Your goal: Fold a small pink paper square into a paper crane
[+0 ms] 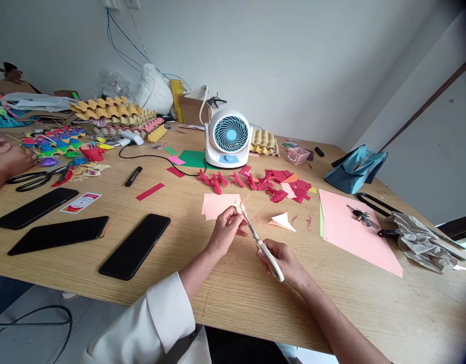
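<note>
My left hand (226, 228) pinches a small pale pink folded paper piece (239, 206) above the table. In my right hand (284, 260) is a pair of scissors with white handles (271, 260); their blades reach up to the paper at my left fingertips. Just behind, pale pink paper sheets (218, 205) lie on the table, partly covered by the left hand. A folded pale paper triangle (283, 221) rests to the right, near thin red scraps (309, 221). Farther back is a row of red cut paper pieces (236, 180).
A white fan (229, 136) stands at the back. Several black phones (135, 246) lie at left, near a co-worker's hands (15, 161) and black-handled scissors (32, 179). Large pink sheets (354, 235) with keys (364, 217) are at right, by a teal bag (354, 169).
</note>
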### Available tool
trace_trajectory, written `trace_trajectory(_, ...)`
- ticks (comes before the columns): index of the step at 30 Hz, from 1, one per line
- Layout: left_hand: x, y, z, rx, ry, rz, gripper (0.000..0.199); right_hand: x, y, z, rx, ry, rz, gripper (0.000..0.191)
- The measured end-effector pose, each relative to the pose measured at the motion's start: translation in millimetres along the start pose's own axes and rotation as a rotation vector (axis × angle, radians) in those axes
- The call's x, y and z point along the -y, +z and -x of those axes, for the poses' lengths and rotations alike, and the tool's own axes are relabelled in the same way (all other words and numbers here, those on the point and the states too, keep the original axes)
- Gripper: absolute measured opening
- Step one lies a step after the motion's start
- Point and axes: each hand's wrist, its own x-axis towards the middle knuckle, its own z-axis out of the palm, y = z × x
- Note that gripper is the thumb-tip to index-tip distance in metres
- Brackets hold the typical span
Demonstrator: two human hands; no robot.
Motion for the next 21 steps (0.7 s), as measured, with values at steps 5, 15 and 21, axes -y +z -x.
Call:
trace_trajectory(5,-1.3,1.0,1.0,0.006,-0.003,0.010,0.020,0.8,0.4,-0.5,-0.009,0.008,-0.004,0.043)
trace_trajectory(15,-2.4,1.0,1.2,0.002,-0.011,0.013,0.020,4.0,0.6,0.3,-0.039,-0.020,0.032,0.043)
trace_trajectory(21,-1.6,1.4,1.0,-0.014,-0.001,0.004,0.020,-0.3,0.1,-0.7,-0.026,0.011,0.030,0.037)
